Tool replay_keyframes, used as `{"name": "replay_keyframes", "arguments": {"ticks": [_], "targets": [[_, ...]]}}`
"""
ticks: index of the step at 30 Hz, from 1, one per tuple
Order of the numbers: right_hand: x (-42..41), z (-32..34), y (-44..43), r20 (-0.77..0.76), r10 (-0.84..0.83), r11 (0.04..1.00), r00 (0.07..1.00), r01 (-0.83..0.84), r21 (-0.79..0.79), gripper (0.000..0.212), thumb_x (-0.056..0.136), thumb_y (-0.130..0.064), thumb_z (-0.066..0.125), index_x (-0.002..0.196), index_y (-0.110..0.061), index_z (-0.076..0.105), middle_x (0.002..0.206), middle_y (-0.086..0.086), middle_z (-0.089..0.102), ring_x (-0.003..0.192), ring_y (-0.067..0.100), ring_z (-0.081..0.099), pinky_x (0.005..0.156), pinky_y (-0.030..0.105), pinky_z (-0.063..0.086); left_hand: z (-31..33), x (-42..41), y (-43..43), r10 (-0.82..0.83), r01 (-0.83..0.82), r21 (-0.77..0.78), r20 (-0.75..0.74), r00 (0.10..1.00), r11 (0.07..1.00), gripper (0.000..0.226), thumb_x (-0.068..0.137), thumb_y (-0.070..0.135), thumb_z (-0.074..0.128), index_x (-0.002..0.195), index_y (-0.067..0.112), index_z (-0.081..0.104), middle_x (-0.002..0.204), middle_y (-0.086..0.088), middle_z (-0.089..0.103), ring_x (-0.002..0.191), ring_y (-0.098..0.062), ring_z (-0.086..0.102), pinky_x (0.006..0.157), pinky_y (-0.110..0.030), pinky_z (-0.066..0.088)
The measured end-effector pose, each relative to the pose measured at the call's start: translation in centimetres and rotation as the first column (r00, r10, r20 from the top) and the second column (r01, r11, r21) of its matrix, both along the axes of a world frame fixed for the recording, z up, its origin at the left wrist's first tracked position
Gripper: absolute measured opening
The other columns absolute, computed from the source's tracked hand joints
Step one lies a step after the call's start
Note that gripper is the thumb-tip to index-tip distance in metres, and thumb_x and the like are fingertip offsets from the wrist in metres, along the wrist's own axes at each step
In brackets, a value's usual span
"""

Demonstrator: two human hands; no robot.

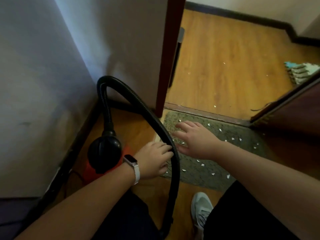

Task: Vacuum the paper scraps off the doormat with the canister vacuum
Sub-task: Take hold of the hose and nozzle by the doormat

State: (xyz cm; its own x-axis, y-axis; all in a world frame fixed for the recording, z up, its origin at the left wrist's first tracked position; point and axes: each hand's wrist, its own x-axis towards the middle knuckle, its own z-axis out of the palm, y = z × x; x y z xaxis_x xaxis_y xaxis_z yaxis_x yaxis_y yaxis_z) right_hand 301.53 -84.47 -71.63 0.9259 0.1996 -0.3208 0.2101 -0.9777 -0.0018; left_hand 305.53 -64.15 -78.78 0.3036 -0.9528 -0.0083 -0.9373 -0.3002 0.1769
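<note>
Hose (152, 118) is gripped by the left hand (154, 159), fingers curled around it just off the doormat's left edge; a watch (132, 163) is worn on that wrist. Right hand (195, 141) is held spread, palm down, over the doormat (213, 175) near its left side; contact with the pile cannot be told. Paper scraps (202, 165) are scattered across the doormat, mostly toward its near and right edges, and a few are seen on the wood floor (216, 66) past the threshold. Canister vacuum (102, 156), black over red, is parked by the wall left of the doormat. Its contents cannot be seen. One shoe (201, 210) is planted beside the doormat's near edge.
</note>
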Motion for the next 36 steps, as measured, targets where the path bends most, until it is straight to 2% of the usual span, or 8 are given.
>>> {"name": "replay_keyframes", "arguments": {"ticks": [4, 7, 10, 18, 21, 23, 30, 36], "targets": [[-1.0, 0.0, -1.4, -0.027, -0.074, 0.996, 0.997, 0.075, 0.048, 0.059, 0.086, -0.056, 0.037, 0.127, -0.022, 0.061, 0.138, 0.009, 0.053, 0.125, 0.031, 0.051, 0.102, 0.044, 0.044, -2.6, -0.5, -3.9, -0.262, 0.255, 0.068, 0.136, 0.955, 0.964, 0.042, 0.081, 0.033, 0.054, 0.118, 0.016, 0.063, 0.123, -0.008, 0.062, 0.120, -0.032, 0.053, 0.105, -0.051, 0.038], [-1.1, 0.2, -1.9, -0.013, -0.110, 0.991, 0.994, 0.111, 0.080, 0.049, 0.091, -0.051, 0.047, 0.129, -0.022, 0.059, 0.137, 0.005, 0.052, 0.124, 0.027, 0.049, 0.100, 0.041, 0.043, -3.4, 0.8, -5.7, -0.248, 0.173, 0.350, 0.181, 0.952, 0.921, 0.062, 0.085, 0.050, 0.058, 0.139, 0.022, 0.047, 0.136, -0.005, 0.053, 0.132, -0.031, 0.040, 0.117, -0.057, 0.015], [-1.1, -0.3, -2.0, -0.025, -0.118, 0.988, 0.993, 0.120, 0.101, 0.046, 0.093, -0.049, 0.051, 0.131, -0.023, 0.057, 0.133, 0.003, 0.051, 0.120, 0.025, 0.049, 0.098, 0.039, 0.043, -3.9, 1.8, -6.5, -0.271, 0.097, 0.541, 0.253, 0.929, 0.836, 0.064, 0.086, 0.058, 0.058, 0.137, 0.021, 0.047, 0.139, -0.007, 0.050, 0.132, -0.032, 0.038, 0.116, -0.060, 0.007], [-0.7, -0.8, -2.4, -0.075, -0.156, 0.974, 0.985, 0.166, 0.152, 0.045, 0.094, -0.049, 0.051, 0.131, -0.024, 0.055, 0.124, 0.004, 0.053, 0.115, 0.025, 0.051, 0.095, 0.042, 0.047, -6.8, 3.4, -7.3, -0.272, 0.016, 0.548, 0.389, 0.880, 0.836, 0.053, 0.098, 0.030, 0.041, 0.147, 0.012, 0.033, 0.152, -0.018, 0.033, 0.143, -0.039, 0.023, 0.117, -0.060, 0.000], [-0.6, -0.3, -2.8, -0.097, -0.178, 0.967, 0.979, 0.192, 0.165, 0.047, 0.094, -0.049, 0.050, 0.133, -0.024, 0.055, 0.122, 0.004, 0.053, 0.115, 0.024, 0.050, 0.095, 0.043, 0.049, -6.2, 3.9, -8.9, -0.195, -0.108, 0.648, 0.377, 0.906, 0.754, 0.041, 0.100, 0.033, 0.041, 0.137, 0.019, 0.049, 0.137, -0.008, 0.052, 0.130, -0.032, 0.044, 0.113, -0.055, 0.018], [-0.5, -0.1, -3.1, -0.090, -0.183, 0.964, 0.979, 0.197, 0.177, 0.046, 0.094, -0.049, 0.050, 0.132, -0.024, 0.055, 0.119, 0.004, 0.054, 0.114, 0.024, 0.051, 0.093, 0.044, 0.049, -5.8, 4.4, -8.9, -0.202, -0.103, 0.688, 0.348, 0.916, 0.719, 0.032, 0.098, 0.036, 0.048, 0.126, 0.023, 0.057, 0.124, -0.004, 0.059, 0.113, -0.027, 0.055, 0.097, -0.045, 0.038], [0.4, 0.5, -3.7, -0.123, -0.270, 0.902, 0.955, 0.296, 0.315, 0.044, 0.095, -0.046, 0.054, 0.134, -0.026, 0.055, 0.125, 0.000, 0.054, 0.113, 0.020, 0.054, 0.091, 0.038, 0.050, -1.2, 5.0, -5.7, -0.154, 0.038, 0.429, 0.238, 0.959, 0.903, 0.043, 0.091, 0.062, 0.049, 0.108, 0.023, 0.055, 0.102, 0.000, 0.064, 0.091, -0.023, 0.062, 0.074, -0.037, 0.044], [-0.3, 0.6, -5.2, -0.383, -0.287, 0.749, 0.878, 0.455, 0.481, 0.035, 0.090, -0.041, 0.060, 0.124, -0.032, 0.059, 0.100, -0.007, 0.065, 0.089, 0.013, 0.064, 0.081, 0.034, 0.056, 4.9, 4.0, -1.7, -0.118, 0.120, 0.016, 0.355, 0.927, 0.993, 0.044, 0.089, 0.062, 0.052, 0.093, 0.019, 0.058, 0.073, 0.000, 0.059, 0.061, -0.023, 0.057, 0.054, -0.033, 0.042]]}}
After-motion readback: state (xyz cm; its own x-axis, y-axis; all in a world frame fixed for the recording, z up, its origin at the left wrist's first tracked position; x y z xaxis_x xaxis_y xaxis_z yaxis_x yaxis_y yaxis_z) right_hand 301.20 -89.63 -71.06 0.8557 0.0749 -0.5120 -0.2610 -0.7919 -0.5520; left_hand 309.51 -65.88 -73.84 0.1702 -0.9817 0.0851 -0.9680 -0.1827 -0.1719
